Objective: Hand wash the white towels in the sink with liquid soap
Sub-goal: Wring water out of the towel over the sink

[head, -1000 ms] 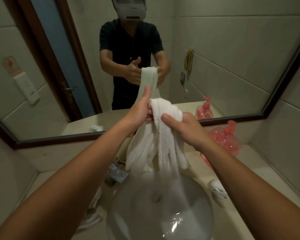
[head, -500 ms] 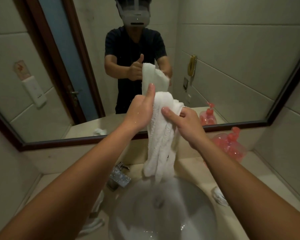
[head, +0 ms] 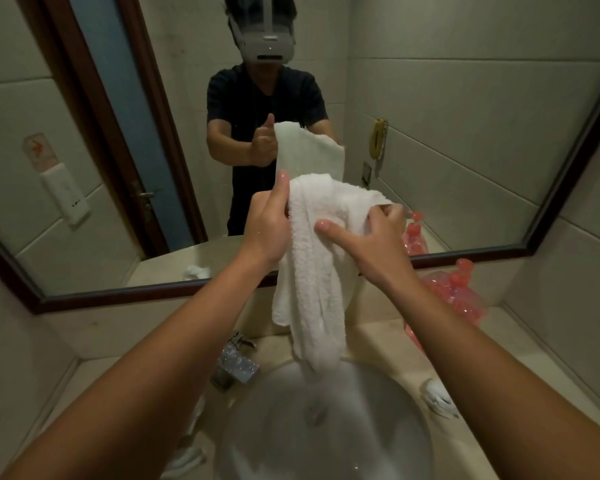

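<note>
Hands grip a white terry towel (head: 312, 258) at frame centre: left hand (head: 267, 226) thumb-up, right hand (head: 371, 244) pinching its top edge, above the round white sink (head: 388, 441).

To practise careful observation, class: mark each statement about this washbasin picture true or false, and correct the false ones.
1. Both the left hand and the right hand grip the white towel. True.
2. The towel lies flat in the sink. False: it hangs from the hands, with its lower end over the sink.
3. A pink soap bottle stands on the counter to the right of the sink. True.
4. The tap is to the right of the sink. False: the tap is on the left.
</note>
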